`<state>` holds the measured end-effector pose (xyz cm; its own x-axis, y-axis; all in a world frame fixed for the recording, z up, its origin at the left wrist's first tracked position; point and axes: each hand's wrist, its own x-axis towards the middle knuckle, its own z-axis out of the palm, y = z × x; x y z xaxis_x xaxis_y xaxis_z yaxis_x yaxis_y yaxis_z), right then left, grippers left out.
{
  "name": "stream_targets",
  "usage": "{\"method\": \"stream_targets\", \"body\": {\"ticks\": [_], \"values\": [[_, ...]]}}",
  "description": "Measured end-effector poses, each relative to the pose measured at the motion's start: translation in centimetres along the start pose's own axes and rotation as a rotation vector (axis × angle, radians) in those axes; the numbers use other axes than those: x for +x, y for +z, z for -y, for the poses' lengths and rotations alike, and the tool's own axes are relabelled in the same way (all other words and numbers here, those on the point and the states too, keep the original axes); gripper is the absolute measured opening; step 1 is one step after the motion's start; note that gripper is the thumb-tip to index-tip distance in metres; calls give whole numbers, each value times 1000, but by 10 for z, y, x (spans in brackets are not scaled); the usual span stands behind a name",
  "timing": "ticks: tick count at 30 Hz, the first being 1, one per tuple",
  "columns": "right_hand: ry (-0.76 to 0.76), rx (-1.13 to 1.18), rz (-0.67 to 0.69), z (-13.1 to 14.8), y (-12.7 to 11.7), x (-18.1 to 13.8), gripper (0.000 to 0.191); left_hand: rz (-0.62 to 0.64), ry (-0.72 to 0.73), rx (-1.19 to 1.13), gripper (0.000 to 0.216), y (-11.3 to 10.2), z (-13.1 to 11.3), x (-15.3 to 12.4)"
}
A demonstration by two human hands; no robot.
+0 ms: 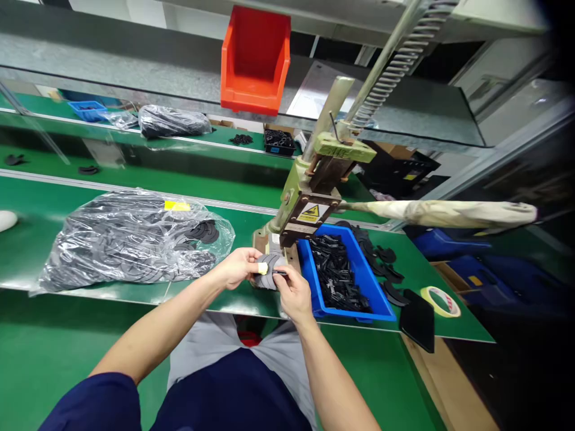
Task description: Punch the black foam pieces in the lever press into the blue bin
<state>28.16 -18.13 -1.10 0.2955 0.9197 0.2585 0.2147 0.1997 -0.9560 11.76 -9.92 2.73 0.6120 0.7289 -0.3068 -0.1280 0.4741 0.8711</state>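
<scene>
My left hand (pixel 240 266) pinches a grey curved flat part (pixel 271 274) at its left edge; the thumb wears a yellowish finger cot. On the part's right side, my right hand (pixel 294 292) is closed on a small black clip pressed against it. Both hands hover over the near edge of the green bench, just in front of the base of a green hand press (pixel 309 197). To the right of my right hand stands a blue bin (pixel 380 302) of black clips.
A clear plastic bag (pixel 130 239) of grey curved parts lies left of the press. Loose black pieces (pixel 389 272), a tape roll (pixel 442 300) and a black pad (pixel 417 326) sit right of the bin. The press's wrapped lever (pixel 449 212) juts right. An orange bin (pixel 256 60) hangs above.
</scene>
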Motion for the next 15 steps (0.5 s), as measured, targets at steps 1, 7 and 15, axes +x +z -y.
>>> {"method": "stream_targets", "body": {"ticks": [1,7,15], "values": [[21,41,-10,0,0,-2,17,-11,2,4,48,2,1,0],[202,459,-30,-7,11,0,20,-22,60,-96,53,19,1,-6],[404,947,97,3,7,5,11,-124,200,43,44,18,11,-22]]}}
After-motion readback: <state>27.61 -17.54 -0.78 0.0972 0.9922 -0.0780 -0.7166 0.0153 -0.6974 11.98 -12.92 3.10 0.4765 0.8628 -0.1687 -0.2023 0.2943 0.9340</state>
